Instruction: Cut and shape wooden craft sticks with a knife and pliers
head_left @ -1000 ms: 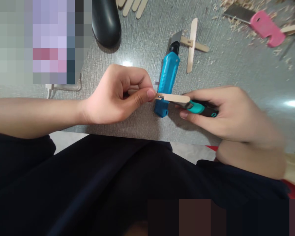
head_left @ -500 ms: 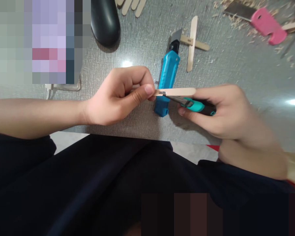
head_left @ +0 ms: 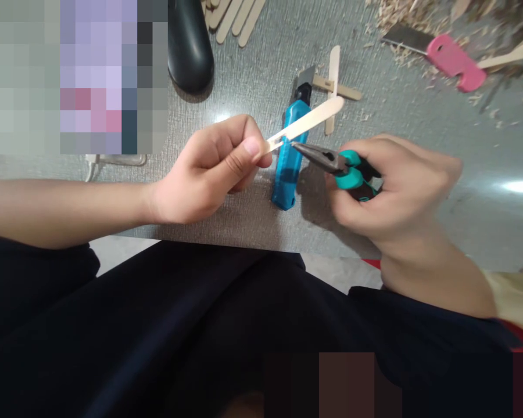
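Pinching wooden stick, left grip closed, right grip curled round pliers

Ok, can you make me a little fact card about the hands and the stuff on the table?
Left hand: pinching a slotted wooden stick
Right hand: holding teal-and-black pliers, tips near that stick
Blue cutter: on the table beneath the stick, blade showing
Crossed sticks: two, near the cutter's blade
Pink-handled blade: among wood shavings
Black rounded object: beside loose sticks
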Demonstrator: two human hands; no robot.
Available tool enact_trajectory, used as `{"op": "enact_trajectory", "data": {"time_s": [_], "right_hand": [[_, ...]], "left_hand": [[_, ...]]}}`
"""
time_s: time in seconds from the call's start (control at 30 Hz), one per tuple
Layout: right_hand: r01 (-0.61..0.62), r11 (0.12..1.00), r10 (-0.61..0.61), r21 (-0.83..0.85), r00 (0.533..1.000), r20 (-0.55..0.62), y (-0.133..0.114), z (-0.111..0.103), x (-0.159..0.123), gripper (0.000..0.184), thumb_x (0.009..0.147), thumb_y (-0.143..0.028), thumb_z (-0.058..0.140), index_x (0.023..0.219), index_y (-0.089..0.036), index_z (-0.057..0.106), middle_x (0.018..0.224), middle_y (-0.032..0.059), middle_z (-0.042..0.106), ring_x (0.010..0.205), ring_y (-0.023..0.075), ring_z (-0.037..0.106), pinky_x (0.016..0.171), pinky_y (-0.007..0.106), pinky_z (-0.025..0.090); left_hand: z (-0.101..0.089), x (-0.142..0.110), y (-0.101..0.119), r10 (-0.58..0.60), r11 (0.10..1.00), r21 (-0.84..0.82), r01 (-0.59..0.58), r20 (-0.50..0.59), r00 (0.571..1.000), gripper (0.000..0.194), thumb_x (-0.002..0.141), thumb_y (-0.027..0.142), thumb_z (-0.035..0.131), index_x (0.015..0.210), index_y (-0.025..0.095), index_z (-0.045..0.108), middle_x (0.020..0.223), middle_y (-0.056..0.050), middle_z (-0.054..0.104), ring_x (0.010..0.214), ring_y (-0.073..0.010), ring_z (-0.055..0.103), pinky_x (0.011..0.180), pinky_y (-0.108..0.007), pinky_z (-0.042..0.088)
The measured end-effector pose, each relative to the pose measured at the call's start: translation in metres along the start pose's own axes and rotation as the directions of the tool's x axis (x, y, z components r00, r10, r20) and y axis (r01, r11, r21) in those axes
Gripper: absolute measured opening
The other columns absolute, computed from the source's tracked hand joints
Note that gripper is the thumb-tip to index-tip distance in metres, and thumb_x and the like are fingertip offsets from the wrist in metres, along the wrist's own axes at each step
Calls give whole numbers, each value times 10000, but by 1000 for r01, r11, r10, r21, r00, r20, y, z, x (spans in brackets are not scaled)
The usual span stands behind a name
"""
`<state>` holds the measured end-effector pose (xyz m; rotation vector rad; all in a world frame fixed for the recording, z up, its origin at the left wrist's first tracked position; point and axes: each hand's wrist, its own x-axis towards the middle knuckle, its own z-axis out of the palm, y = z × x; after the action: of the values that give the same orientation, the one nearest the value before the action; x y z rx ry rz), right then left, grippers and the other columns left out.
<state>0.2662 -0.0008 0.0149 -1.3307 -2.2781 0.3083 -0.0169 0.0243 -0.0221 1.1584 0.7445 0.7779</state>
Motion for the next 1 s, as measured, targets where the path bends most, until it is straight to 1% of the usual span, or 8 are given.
{"op": "enact_trajectory", "data": {"time_s": [0.1, 0.2, 0.27, 0.37, 0.5, 0.63, 0.8, 1.0], "right_hand": [[-52, 996, 49, 78, 998, 40, 2, -2, 4, 73, 877, -220, 710, 934, -265, 724, 756, -8, 653, 663, 174, 581, 617, 330, 445], [-136, 972, 101, 190, 978, 181, 4, -8, 9, 39, 950, -249, 740, 924, -273, 755, 765, -20, 679, 680, 165, 628, 644, 323, 473], [-180, 958, 116, 225, 955, 272, 4, -13, 13, 62, 986, -280, 745, 943, -271, 788, 792, -14, 707, 698, 162, 649, 657, 319, 493], [-193, 945, 94, 264, 934, 345, 5, -19, 16, 73, 994, -287, 776, 997, -249, 838, 817, -13, 732, 688, 143, 631, 654, 302, 499], [-181, 931, 50, 317, 923, 381, 7, -23, 17, 89, 989, -282, 807, 1045, -260, 873, 862, -7, 791, 719, 154, 681, 678, 299, 533], [-225, 910, 54, 349, 897, 440, 8, -25, 17, 172, 1004, -309, 812, 1135, -261, 913, 937, 16, 854, 776, 180, 750, 712, 312, 581], [-265, 901, 88, 345, 888, 452, 9, -26, 16, 200, 1001, -327, 810, 1149, -261, 928, 899, 8, 831, 706, 159, 690, 700, 307, 577], [-291, 894, 95, 341, 866, 491, 8, -27, 19, 177, 980, -341, 807, 1086, -249, 915, 823, -4, 783, 692, 161, 677, 703, 312, 586]], "left_hand": [[1, 2, 7, 59, 998, 14, -58, -42, 997, 651, 955, 884, 815, 877, 261, 641, 623, 52, 458, 516, -99, 388, 493, -300, 347], [2, 5, 16, 95, 992, 86, -89, -67, 993, 642, 899, 854, 899, 848, 250, 687, 627, 37, 511, 550, -106, 412, 510, -313, 339], [2, 5, 20, 85, 989, 126, -75, -78, 993, 670, 882, 889, 885, 827, 246, 707, 625, 24, 533, 569, -117, 431, 526, -321, 357], [2, 4, 22, 55, 987, 159, -38, -106, 993, 704, 879, 933, 846, 800, 247, 712, 616, 13, 527, 581, -133, 449, 535, -327, 377], [1, 3, 23, 35, 985, 171, -17, -101, 994, 657, 878, 886, 882, 799, 254, 716, 622, 8, 541, 614, -151, 492, 566, -328, 407], [0, 4, 23, 31, 987, 158, -19, -72, 997, 634, 877, 862, 896, 811, 259, 711, 647, -3, 573, 660, -171, 565, 601, -329, 459], [1, 5, 25, 41, 993, 116, -34, -67, 997, 652, 886, 876, 882, 815, 249, 717, 684, -13, 603, 679, -169, 607, 622, -327, 489], [1, 3, 22, 76, 995, 73, -71, -77, 994, 563, 955, 744, 907, 780, 229, 762, 678, -8, 627, 632, -129, 548, 568, -312, 421]]}}
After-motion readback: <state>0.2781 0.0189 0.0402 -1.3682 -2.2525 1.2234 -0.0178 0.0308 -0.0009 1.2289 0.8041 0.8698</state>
